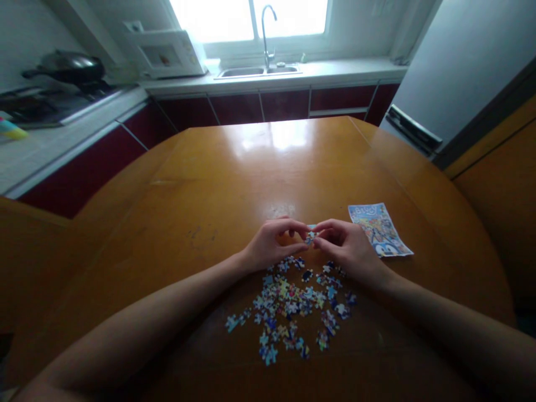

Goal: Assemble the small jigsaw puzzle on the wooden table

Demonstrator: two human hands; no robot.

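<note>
My left hand point(272, 243) and my right hand point(345, 245) meet at the middle of a round wooden table point(209, 184). Both pinch small jigsaw pieces point(310, 235) held between their fingertips, just above the tabletop. A loose pile of several colourful puzzle pieces point(293, 304) lies spread on the table right below my hands, toward me. A printed picture card point(379, 229) with cartoon art lies flat just right of my right hand.
Behind the table runs a kitchen counter with a sink and tap point(266, 64) under a bright window. A microwave point(167, 53) stands left of the sink, a wok point(69, 67) on the stove at far left. A grey fridge point(456, 67) stands at right.
</note>
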